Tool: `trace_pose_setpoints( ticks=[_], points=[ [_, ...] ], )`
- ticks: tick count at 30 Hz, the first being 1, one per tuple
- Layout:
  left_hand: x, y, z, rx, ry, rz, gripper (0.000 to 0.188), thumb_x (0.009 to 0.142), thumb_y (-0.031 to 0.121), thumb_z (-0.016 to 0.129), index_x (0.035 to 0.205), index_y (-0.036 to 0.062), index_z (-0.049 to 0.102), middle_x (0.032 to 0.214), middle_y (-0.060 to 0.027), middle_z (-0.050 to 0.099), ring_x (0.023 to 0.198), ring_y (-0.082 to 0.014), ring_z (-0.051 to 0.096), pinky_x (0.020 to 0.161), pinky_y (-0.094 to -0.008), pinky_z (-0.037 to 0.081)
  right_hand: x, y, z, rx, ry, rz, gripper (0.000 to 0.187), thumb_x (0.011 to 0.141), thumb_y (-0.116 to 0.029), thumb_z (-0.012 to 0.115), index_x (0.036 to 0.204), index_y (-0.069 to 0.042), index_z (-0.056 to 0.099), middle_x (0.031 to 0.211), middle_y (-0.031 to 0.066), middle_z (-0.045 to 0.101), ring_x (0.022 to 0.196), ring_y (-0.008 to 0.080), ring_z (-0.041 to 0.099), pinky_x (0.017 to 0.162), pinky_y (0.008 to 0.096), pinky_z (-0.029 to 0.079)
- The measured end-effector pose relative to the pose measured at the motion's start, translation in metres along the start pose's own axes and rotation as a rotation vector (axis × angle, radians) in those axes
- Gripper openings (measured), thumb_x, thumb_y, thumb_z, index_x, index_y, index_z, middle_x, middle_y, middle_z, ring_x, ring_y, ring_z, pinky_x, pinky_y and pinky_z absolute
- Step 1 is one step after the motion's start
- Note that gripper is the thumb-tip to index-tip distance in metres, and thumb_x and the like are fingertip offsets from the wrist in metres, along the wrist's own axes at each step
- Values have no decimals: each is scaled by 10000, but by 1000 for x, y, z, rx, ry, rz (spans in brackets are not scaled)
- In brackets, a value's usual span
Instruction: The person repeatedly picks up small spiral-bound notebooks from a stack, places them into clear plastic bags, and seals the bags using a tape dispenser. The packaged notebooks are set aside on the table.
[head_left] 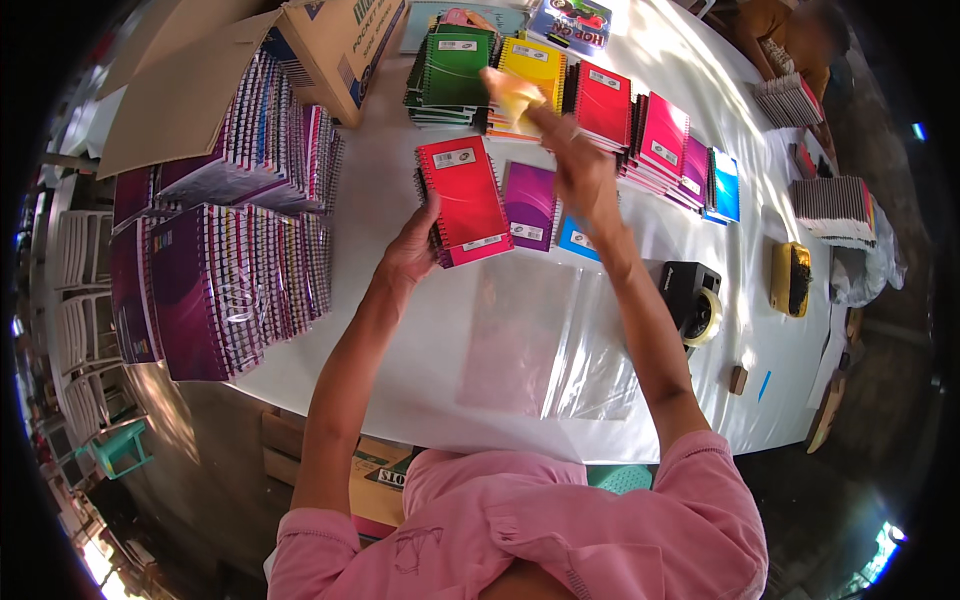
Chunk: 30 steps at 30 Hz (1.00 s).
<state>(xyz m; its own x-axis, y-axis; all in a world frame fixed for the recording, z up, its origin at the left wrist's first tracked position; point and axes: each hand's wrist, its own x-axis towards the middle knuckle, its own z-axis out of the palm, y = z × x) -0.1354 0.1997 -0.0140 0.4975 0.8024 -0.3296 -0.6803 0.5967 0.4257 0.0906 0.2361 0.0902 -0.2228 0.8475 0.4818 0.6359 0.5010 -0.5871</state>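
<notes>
My left hand [411,243] grips a small stack of spiral notebooks by its left side, a red notebook [466,195] on top with a pink edge showing beneath. My right hand [575,160] reaches over the yellow notebook [535,70] on its pile; the fingers are smeared by motion, so whether they hold anything is unclear. Beside the held stack lie a purple notebook [529,205] and a blue notebook [578,238], the latter partly behind my right wrist. Farther back stand piles topped by a green notebook [457,68], a red one [603,103] and a pink one [662,135].
Plastic-wrapped notebook bundles [215,285] and an open cardboard box [335,50] fill the left side. Clear plastic sheets [520,340] lie nearest me. At right are a black tape dispenser [690,295] and a yellow container [790,280]. Another person [790,40] sits far right near notebook stacks.
</notes>
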Motion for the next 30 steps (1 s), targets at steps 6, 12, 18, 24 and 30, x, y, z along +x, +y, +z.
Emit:
trace_pose_setpoints(
  ticks=[6, 12, 18, 24, 30],
  points=[
    [-3, 7, -14, -102, -87, -75, 622, 832, 386, 709, 1333, 106, 470, 1239, -82, 587, 1138, -235, 576, 973, -421, 473, 5, -42, 34, 78, -338, -231, 393, 779, -30, 643, 1167, -91, 632, 1245, 96, 598, 1163, 287, 558, 1058, 459, 397],
    [-3, 17, -10, 14, -36, -41, 722, 833, 511, 661, 1376, 98, 426, 1282, -87, 558, 1173, -226, 551, 984, -424, 463, 82, 37, 85, -556, -67, -380, 453, 787, -1, 572, 1236, -60, 584, 1256, 117, 597, 1232, 269, 517, 1115, 431, 312],
    [-6, 23, -24, -195, -310, 81, 732, 874, 573, 547, 1397, 82, 401, 1321, -83, 536, 1173, -259, 552, 996, -464, 456, 24, -39, 62, -228, -171, -256, 372, 771, -24, 634, 1138, -81, 651, 1147, 67, 660, 1153, 225, 574, 1082, 415, 373],
    [-5, 21, -63, -212, -37, 132, 565, 897, 362, 639, 1341, 62, 461, 1280, -117, 554, 1184, -244, 535, 1016, -448, 431, 49, -30, 73, -210, -234, -275, 360, 791, -234, 703, 1127, -108, 662, 1145, 104, 654, 1170, 251, 561, 1061, 495, 363],
    [4, 26, -35, -350, -31, 102, 496, 884, 246, 667, 1309, 57, 494, 1257, -98, 574, 1152, -248, 551, 1004, -434, 439, 84, 49, 106, -564, 72, -348, 351, 757, -59, 598, 1106, -56, 638, 1186, 138, 630, 1124, 294, 590, 1019, 426, 419]
  ],
)
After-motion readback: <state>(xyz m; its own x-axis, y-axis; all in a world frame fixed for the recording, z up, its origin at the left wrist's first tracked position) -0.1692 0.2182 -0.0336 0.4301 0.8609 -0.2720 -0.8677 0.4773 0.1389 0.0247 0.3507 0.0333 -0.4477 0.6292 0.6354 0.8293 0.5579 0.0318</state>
